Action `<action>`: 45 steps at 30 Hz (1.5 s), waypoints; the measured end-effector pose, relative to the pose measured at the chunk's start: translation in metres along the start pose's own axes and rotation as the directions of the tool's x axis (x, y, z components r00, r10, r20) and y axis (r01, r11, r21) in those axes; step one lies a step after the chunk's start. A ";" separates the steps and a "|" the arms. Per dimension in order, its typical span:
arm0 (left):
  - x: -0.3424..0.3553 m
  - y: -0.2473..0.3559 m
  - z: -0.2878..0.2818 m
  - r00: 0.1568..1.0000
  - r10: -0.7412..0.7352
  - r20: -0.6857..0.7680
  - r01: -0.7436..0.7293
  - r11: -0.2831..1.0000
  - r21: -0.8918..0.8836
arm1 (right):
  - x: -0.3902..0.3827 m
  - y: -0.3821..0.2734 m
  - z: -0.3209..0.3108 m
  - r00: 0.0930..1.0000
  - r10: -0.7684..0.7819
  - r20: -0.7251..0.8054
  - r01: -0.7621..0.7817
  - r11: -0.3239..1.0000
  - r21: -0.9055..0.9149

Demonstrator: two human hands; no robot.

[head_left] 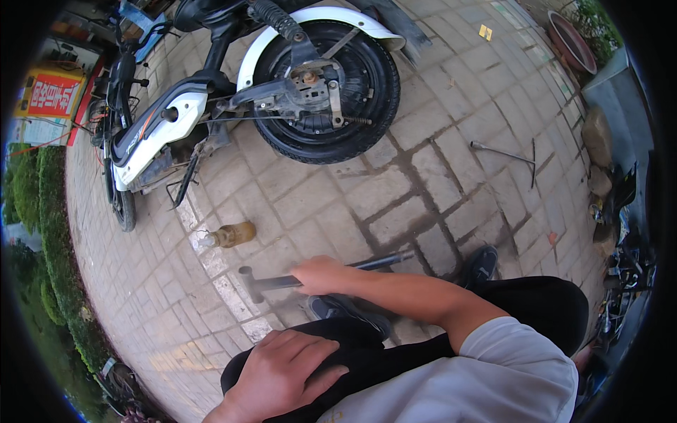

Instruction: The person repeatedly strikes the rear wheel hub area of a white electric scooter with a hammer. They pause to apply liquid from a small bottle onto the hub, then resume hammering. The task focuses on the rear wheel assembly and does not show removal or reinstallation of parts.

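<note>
My right hand (319, 274) is wrapped round the dark handle of a hammer (367, 264), close to its head. The grey metal head (251, 285) points left, and the far end of the handle sticks out to the right past my wrist. My left hand (285, 370) lies on my black-trousered knee with its fingers stretched out, holding nothing. Beyond the hammer, a bottle of yellowish-brown liquid (235, 235) lies on the paving. A white and black electric scooter (169, 116) stands farther off, its rear wheel (328, 92) facing me.
A T-shaped metal wrench (509, 155) lies on the bricks at right. A reddish basin (571, 42) and several stones (598, 137) line the right edge. Near the back is a small yellow piece (485, 32). My shoes (482, 265) are close to the hammer handle. Hedges (56, 233) border the left.
</note>
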State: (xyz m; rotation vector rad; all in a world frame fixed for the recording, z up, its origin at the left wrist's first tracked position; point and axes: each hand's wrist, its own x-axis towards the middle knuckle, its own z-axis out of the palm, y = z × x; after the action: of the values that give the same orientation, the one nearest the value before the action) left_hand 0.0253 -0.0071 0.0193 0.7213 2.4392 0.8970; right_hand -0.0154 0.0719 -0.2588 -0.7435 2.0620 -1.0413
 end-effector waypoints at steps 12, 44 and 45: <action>-0.010 -0.003 0.000 0.999 -0.044 -0.016 0.043 0.997 -0.058 | -0.075 0.114 -0.140 0.251 0.728 -0.638 0.288 0.573 0.767; 0.000 -0.016 0.002 0.996 0.048 0.076 -0.050 0.998 0.033 | -0.056 0.137 -0.158 0.211 0.840 -0.500 0.522 0.336 0.784; 0.000 -0.016 0.002 0.996 0.047 0.081 -0.050 0.998 0.034 | -0.048 0.142 -0.149 0.197 0.842 -0.503 0.448 0.379 0.810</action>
State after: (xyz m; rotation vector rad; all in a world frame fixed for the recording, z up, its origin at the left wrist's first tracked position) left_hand 0.0219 -0.0163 0.0069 0.8166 2.3819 0.8283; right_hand -0.1294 0.2456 -0.2977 1.3354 1.6381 -2.4989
